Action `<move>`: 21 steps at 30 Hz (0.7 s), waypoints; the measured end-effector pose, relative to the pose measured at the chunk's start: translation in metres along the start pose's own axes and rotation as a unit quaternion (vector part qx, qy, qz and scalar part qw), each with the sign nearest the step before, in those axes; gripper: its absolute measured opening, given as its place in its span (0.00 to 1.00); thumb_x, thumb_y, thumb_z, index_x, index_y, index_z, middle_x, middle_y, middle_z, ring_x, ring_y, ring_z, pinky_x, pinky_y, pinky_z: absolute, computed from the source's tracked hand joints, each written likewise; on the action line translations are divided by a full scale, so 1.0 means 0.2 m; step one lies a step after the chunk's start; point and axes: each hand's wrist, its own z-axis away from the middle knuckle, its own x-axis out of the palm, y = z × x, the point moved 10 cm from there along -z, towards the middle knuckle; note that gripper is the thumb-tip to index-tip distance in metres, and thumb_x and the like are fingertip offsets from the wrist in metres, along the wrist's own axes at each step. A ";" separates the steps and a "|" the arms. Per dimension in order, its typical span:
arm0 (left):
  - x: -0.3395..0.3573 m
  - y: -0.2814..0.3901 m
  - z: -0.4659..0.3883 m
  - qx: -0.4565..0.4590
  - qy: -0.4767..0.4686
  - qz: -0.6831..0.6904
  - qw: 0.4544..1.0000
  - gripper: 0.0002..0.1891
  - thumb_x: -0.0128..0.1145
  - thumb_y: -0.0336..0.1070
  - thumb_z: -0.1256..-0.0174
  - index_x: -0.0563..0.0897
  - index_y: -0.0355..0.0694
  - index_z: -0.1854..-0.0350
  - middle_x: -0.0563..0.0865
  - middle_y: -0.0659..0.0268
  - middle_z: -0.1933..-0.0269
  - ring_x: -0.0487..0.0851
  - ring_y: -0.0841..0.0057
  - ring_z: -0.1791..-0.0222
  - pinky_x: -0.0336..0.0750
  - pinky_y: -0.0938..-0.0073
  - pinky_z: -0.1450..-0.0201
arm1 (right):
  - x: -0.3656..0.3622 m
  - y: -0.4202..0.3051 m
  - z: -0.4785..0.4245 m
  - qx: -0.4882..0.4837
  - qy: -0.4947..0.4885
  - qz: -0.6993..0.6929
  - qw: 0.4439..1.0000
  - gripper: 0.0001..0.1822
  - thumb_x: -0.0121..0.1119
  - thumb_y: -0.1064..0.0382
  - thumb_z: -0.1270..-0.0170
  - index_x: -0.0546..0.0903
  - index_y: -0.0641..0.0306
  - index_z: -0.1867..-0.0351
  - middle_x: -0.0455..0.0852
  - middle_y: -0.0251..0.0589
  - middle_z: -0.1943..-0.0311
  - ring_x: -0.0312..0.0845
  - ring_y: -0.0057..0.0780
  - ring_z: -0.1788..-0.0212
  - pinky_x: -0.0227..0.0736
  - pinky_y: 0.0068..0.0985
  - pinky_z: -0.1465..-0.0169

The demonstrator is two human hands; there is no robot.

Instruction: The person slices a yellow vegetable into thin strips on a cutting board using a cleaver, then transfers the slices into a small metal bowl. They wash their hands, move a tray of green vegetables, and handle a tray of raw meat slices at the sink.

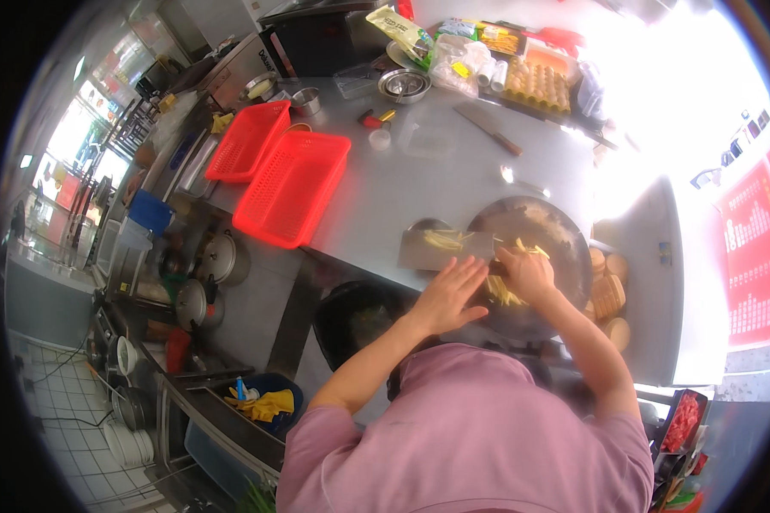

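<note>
My right hand (525, 274) grips the handle of a broad-bladed cleaver (417, 251), whose blade points left over the table. Pale yellow cut strips (446, 240) lie on the blade, with a round metal dish partly hidden behind it. My left hand (452, 295) is spread flat beside the cleaver, fingers near the blade's lower edge and handle; whether it touches is unclear. Under my right hand is a large round dark chopping board (561, 256), with more pale strips (504, 292) on it, partly covered by the hand.
Two red plastic baskets (337, 173) stand at the table's left edge. A second knife (487, 128) lies further back, near a spoon (545, 191). Behind are metal bowls (404, 83), a tray of eggs (539, 83) and plastic bags. A black bin (340, 320) stands below the table's near edge.
</note>
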 end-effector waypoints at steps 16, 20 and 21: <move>0.13 -0.46 -0.05 -0.024 -0.051 -0.078 0.995 0.48 0.44 0.68 0.38 0.55 0.26 0.31 0.58 0.46 0.30 0.56 0.56 0.28 0.52 0.60 0.28 | -0.04 -0.03 0.09 -0.003 0.000 0.071 0.997 0.12 0.59 0.63 0.49 0.77 0.53 0.61 0.82 0.40 0.70 0.82 0.38 0.67 0.75 0.35 0.66; 0.16 -0.66 0.00 -0.029 -0.011 0.065 0.997 0.47 0.43 0.66 0.35 0.48 0.28 0.29 0.52 0.44 0.28 0.50 0.55 0.27 0.47 0.60 0.27 | -0.09 0.05 0.21 0.016 -0.019 0.055 0.998 0.13 0.59 0.65 0.52 0.77 0.53 0.61 0.82 0.40 0.69 0.81 0.41 0.66 0.74 0.36 0.63; 0.12 -0.68 -0.01 -0.032 0.005 0.098 0.995 0.47 0.42 0.66 0.35 0.48 0.28 0.29 0.52 0.44 0.28 0.50 0.55 0.26 0.47 0.61 0.27 | -0.11 0.08 0.25 0.027 -0.017 0.045 0.999 0.14 0.59 0.65 0.52 0.77 0.53 0.61 0.82 0.40 0.68 0.81 0.41 0.65 0.74 0.36 0.63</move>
